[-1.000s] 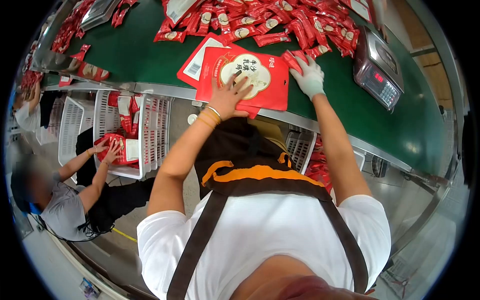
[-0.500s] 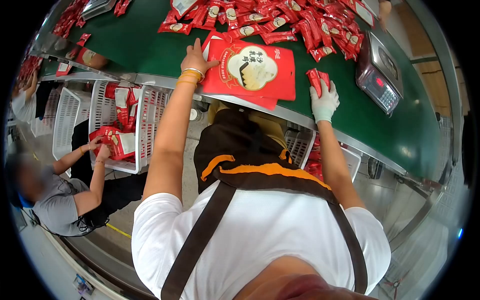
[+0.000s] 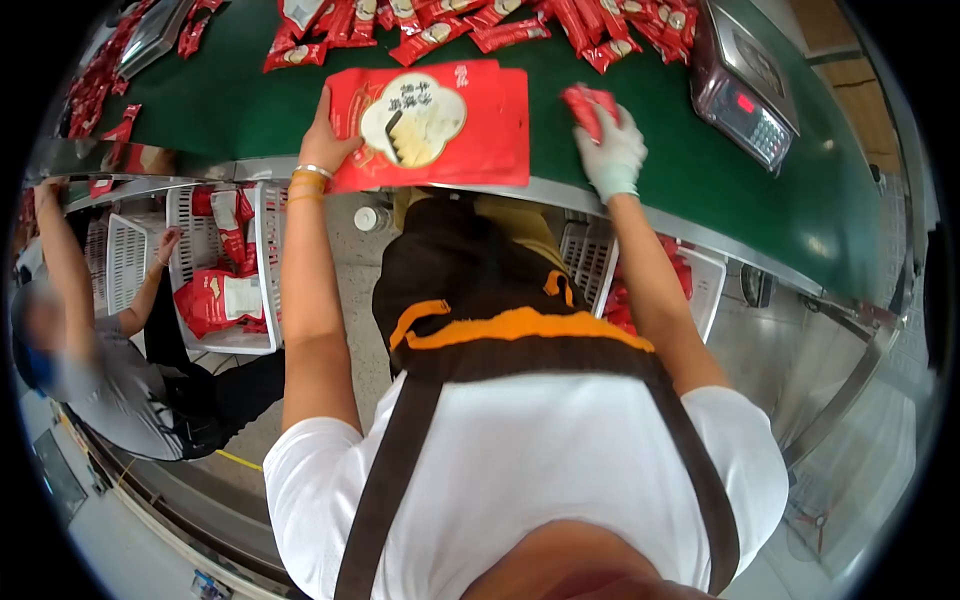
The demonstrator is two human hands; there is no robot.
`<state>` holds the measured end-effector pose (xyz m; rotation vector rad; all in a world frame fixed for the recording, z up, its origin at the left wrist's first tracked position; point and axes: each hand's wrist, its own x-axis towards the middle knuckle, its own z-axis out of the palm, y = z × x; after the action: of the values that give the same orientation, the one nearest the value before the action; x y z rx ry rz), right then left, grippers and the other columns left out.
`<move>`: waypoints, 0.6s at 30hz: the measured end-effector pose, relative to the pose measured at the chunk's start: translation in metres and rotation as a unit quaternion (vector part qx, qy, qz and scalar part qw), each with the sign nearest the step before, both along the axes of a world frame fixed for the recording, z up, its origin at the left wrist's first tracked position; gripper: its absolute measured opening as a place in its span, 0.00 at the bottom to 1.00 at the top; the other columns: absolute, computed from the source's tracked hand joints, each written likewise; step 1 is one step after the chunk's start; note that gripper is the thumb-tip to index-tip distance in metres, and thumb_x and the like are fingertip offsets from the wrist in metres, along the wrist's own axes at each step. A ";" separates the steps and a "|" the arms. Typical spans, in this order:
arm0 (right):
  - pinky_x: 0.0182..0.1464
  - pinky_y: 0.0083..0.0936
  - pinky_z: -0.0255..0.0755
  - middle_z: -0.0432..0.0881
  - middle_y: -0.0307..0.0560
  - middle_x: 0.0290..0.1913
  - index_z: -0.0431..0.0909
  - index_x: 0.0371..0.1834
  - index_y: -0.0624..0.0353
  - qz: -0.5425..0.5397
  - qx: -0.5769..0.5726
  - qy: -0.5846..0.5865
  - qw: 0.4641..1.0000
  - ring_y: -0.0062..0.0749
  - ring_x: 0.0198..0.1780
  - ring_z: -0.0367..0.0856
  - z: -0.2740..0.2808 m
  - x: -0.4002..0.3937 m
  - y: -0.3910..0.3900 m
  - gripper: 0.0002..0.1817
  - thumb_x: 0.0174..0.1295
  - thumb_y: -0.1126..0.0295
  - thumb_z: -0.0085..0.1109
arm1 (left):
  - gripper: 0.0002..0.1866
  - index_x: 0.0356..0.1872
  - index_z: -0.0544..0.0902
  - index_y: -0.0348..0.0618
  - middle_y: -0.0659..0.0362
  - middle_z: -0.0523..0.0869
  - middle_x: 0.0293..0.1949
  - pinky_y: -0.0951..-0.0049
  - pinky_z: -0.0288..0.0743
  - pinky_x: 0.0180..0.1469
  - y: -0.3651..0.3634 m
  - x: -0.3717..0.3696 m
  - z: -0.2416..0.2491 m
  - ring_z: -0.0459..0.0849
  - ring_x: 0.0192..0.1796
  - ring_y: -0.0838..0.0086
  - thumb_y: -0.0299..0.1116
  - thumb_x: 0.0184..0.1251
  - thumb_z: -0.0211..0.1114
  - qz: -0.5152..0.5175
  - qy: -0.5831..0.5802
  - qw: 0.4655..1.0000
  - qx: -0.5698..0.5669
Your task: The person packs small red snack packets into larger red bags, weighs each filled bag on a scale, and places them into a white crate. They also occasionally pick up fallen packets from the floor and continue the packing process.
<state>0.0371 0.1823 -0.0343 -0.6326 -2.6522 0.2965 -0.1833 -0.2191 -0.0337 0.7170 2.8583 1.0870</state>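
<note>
My left hand (image 3: 325,143) grips the left edge of a red printed pouch (image 3: 480,120), thumb on its front and fingers behind. A second red layer shows along the pouch's right side. It overlaps the near edge of the green table (image 3: 560,62). To the right, my gloved right hand (image 3: 612,158) is closed around small red packets (image 3: 590,105), just above the green surface. The glove hides their lower ends.
Loose red packets (image 3: 425,40) lie along the far side. A digital scale (image 3: 745,100) stands at the right. White baskets (image 3: 268,260) with red packages sit below the table, and a person in a grey shirt (image 3: 130,390) is at the left.
The view has shifted. My left hand now holds the pouch from its edge, further left and over the table's edge. The right hand keeps its packets. The person at left has raised an arm.
</note>
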 end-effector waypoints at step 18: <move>0.55 0.42 0.74 0.80 0.56 0.56 0.66 0.73 0.36 -0.043 -0.109 -0.017 0.993 0.53 0.54 0.80 0.024 0.032 0.074 0.30 0.66 0.58 0.58 | 0.25 0.68 0.72 0.61 0.48 0.63 0.73 0.31 0.53 0.68 0.123 0.146 -0.011 0.60 0.74 0.49 0.48 0.71 0.55 -0.131 0.149 0.965 -0.169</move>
<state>0.0687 0.2561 -0.0099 -0.8241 -2.6381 0.5615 -0.0377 -0.0962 -0.0448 1.2707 2.9478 0.4761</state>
